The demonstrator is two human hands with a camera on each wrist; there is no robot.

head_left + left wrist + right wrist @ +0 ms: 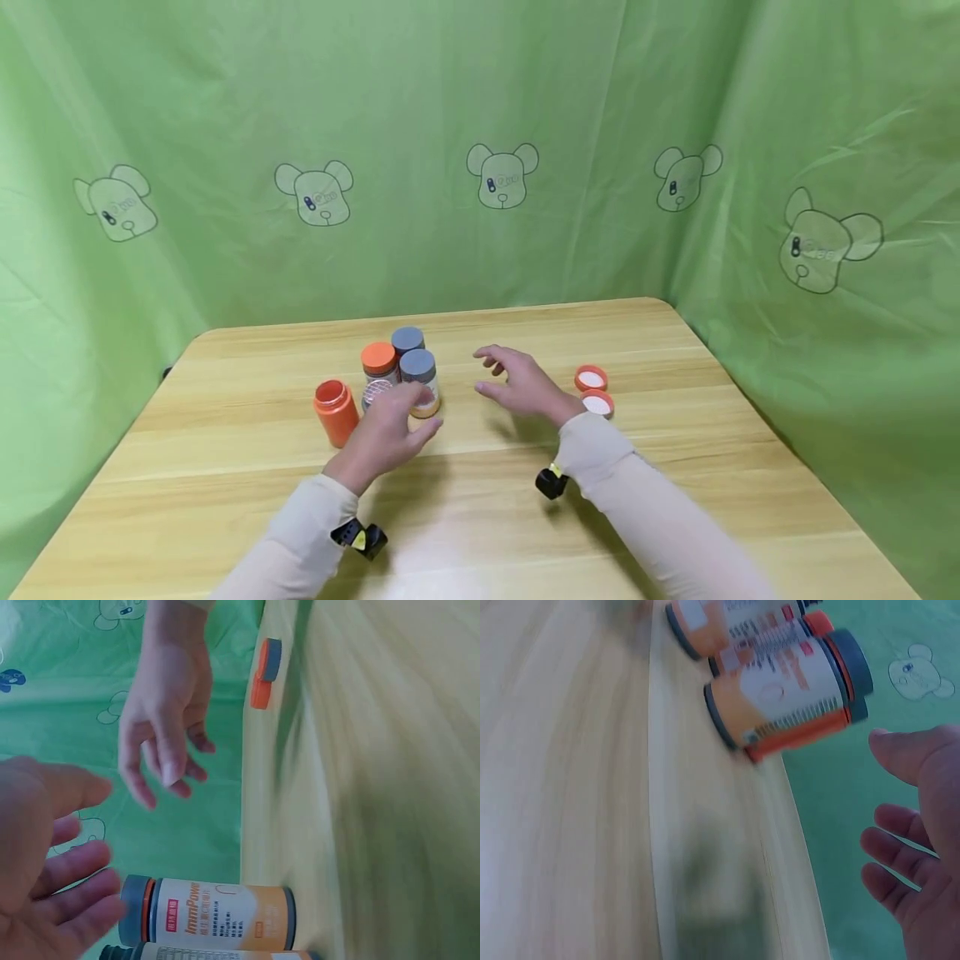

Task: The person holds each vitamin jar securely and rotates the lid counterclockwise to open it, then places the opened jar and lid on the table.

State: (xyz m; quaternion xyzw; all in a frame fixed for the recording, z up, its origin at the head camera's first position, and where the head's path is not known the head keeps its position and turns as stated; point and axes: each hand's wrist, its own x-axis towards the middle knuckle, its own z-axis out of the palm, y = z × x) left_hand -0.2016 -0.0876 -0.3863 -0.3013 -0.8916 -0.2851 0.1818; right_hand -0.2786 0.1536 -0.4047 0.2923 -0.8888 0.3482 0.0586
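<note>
My left hand [386, 433] is above the table, in front of a cluster of bottles, its fingers loosely bent around nothing. Closest to its fingertips stands a grey-capped supplement bottle [418, 371], whose white and orange label [217, 913] shows in the left wrist view. Another bottle [377, 390] beside it is partly hidden by that hand. Farther right, my right hand [522, 386] hovers with spread, relaxed fingers and holds nothing. An uncapped orange bottle [337, 417] stands left of the cluster.
Behind the front bottles are an orange-capped bottle [379, 358] and a second grey-capped one [408, 339]. Two caps, one [591, 377] behind the other [598, 403], lie inside-up right of the right hand. A green curtain [420, 250] surrounds the wooden table [487, 517].
</note>
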